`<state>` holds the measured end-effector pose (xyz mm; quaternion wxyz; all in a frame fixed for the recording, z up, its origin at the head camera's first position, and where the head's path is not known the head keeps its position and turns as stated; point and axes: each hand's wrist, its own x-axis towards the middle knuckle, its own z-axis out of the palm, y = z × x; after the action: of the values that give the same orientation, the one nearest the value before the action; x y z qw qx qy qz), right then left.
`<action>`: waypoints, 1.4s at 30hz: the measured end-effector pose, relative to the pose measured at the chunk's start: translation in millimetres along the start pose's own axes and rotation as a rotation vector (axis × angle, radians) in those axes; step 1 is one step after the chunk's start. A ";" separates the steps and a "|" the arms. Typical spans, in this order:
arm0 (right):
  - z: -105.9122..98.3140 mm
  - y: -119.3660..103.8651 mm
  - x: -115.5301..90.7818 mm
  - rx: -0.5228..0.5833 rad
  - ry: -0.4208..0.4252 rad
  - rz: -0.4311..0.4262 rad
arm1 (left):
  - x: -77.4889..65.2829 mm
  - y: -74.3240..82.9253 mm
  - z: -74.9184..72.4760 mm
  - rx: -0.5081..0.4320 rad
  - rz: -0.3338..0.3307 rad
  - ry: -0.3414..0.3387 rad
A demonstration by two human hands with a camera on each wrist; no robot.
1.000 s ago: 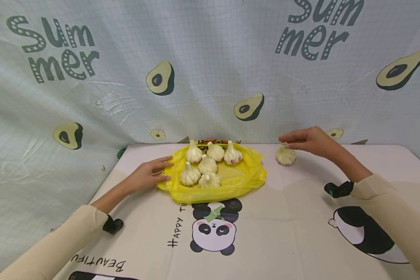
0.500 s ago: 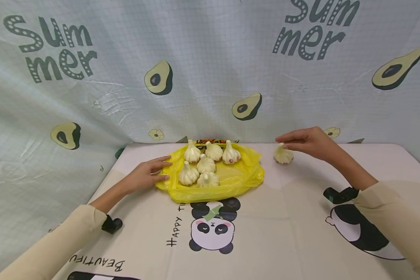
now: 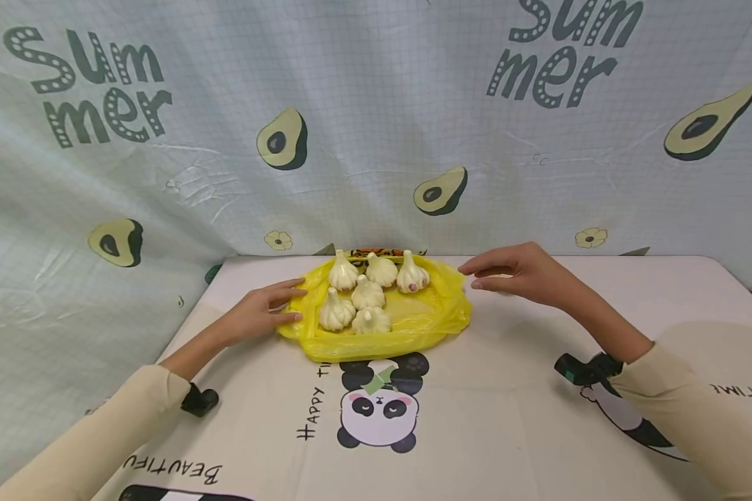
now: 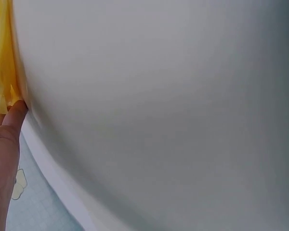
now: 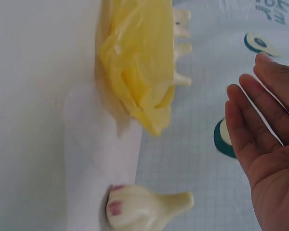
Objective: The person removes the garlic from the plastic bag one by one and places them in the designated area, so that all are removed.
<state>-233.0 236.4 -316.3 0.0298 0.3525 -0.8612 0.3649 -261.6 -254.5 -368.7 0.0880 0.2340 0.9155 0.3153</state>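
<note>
Several white garlic bulbs (image 3: 367,293) sit in a yellow plastic bag (image 3: 426,316), spread like a lined tray at the table's back. My left hand (image 3: 260,314) rests at the bag's left edge, its fingers and thumb extended against the plastic. In the left wrist view, the fingertips (image 4: 20,107) touch the yellow plastic. My right hand (image 3: 520,275) hovers by the bag's right edge, fingers extended and holding nothing. A single garlic bulb (image 5: 142,208) with purple marks stands on the table in the right wrist view; in the head view this hand mostly hides it.
A pale table cover (image 3: 476,424) with panda prints lies under everything. Behind it hangs a curtain (image 3: 363,139) printed with avocados and lettering. An orange and black patterned piece (image 3: 382,252) shows behind the bag. Black wrist cameras (image 3: 585,369) are strapped to both arms.
My right hand has come away from the lone garlic bulb's stem and shifted left, toward the bag's right edge. The left hand stays at the bag. The head view drifts slightly.
</note>
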 end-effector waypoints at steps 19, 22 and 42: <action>12.6 -6.4 58.0 -0.110 -0.044 -0.033 | 0.9 1.1 -1.8 -0.019 -0.027 -0.013; 12.5 -2.1 72.7 -0.135 -0.074 -0.025 | 0.5 0.8 -1.2 -0.034 -0.021 -0.017; 20.3 28.0 141.5 0.079 -0.320 0.168 | 1.7 1.8 -3.0 0.030 0.050 -0.084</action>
<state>-352.5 154.0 -304.5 -0.1518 0.3338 -0.8664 0.3389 -263.3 -254.0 -365.2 0.1152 0.2710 0.9095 0.2936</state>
